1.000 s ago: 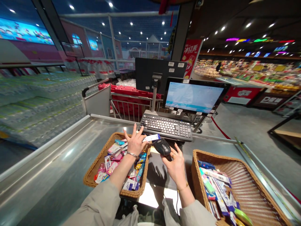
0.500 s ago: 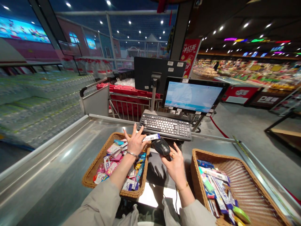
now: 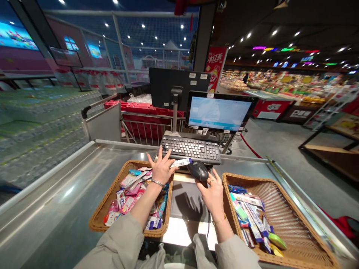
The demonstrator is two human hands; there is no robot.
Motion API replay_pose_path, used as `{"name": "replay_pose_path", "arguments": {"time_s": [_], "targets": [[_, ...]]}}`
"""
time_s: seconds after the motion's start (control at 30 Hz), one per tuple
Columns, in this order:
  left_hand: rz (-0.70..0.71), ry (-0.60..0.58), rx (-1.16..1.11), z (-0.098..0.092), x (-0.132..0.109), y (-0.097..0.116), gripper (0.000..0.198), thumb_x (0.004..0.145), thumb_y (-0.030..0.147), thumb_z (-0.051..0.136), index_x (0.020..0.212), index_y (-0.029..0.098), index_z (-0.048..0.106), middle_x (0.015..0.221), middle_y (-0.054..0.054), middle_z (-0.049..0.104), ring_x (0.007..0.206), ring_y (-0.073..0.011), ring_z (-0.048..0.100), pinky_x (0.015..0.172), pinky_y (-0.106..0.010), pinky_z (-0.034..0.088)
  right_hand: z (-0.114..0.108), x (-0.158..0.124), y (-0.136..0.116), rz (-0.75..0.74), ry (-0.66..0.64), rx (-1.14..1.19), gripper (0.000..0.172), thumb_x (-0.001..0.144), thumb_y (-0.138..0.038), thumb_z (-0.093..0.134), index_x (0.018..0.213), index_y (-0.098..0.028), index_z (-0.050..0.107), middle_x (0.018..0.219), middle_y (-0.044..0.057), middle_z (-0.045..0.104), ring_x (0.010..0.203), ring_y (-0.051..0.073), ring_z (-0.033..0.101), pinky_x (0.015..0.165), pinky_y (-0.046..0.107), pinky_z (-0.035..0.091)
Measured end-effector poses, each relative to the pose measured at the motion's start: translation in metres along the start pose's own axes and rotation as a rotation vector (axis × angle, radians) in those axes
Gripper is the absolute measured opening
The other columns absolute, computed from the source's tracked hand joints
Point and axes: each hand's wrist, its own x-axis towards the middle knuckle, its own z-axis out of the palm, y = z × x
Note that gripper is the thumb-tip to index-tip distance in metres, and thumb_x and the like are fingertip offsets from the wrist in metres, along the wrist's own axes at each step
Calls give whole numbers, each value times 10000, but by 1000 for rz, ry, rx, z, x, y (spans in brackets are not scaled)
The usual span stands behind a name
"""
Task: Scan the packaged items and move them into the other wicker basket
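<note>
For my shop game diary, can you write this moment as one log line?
left hand: small packet | right hand: black corded scanner | left wicker basket: packets | right wicker basket: long boxes | place: steel checkout counter

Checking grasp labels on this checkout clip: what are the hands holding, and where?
The right hand holds the black handheld barcode scanner by its underside and rear. The left hand pinches a slim white-and-blue package at one end, by the thumb.
</note>
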Motion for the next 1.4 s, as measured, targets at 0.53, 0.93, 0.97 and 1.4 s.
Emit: {"name": "replay_pose_path", "arguments": {"time_s": [0.53, 0.93, 0.97, 1.4], "targets": [[81, 10, -129, 19, 24, 54, 160, 783, 417, 708, 881, 291, 723, 1395, -41, 565, 1444, -382, 264, 1071, -753, -146, -44, 3, 27, 65, 215, -99, 276, 789, -421, 634, 891, -189, 742, 1140, 115, 704, 1347, 314, 391, 1106, 527, 281], [143, -8, -203, 31, 38, 90, 127, 793, 401, 696, 868, 304, 727, 1390, -26, 570, 1447, -379, 259, 1076, -751, -143, -74, 1, 32, 173, 411, -176, 230, 763, -417, 623, 782, -206, 714, 1054, 110, 725, 1308, 343, 425, 1094, 533, 259], [148, -8, -210, 31, 39, 94, 125, 793, 399, 695, 868, 304, 726, 1387, -26, 572, 1445, -379, 265, 1075, -751, -144, -77, 0, 34, 181, 433, -193, 227, 760, -414, 625, 785, -206, 713, 1058, 109, 726, 1302, 345, 430, 1093, 539, 252], [256, -33, -292, 46, 47, 137, 144, 793, 399, 705, 908, 317, 733, 1395, -25, 563, 1434, -386, 286, 1070, -766, -124, -105, -9, 53, 318, 562, -336, 239, 754, -419, 634, 793, -199, 720, 1095, 132, 718, 1307, 356, 427, 1081, 625, 161]]}}
